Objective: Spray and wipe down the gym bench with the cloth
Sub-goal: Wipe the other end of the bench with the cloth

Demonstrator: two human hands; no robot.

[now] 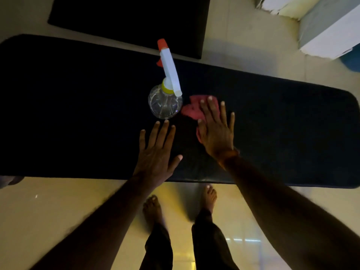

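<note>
The black padded gym bench [78, 114] runs across the view from left to right. A clear spray bottle [165, 103] with a white head and an orange nozzle stands upright on its middle. Just right of the bottle lies a red cloth [192, 109], and my right hand [215, 129] rests flat on it with the fingers spread. My left hand [157, 151] lies flat on the bench below the bottle, fingers apart, holding nothing and not touching the bottle.
A second black pad [128, 22] lies on the floor behind the bench. A grey and white block [329, 30] stands at the top right. My bare feet [181, 205] stand on the tiled floor just before the bench's near edge.
</note>
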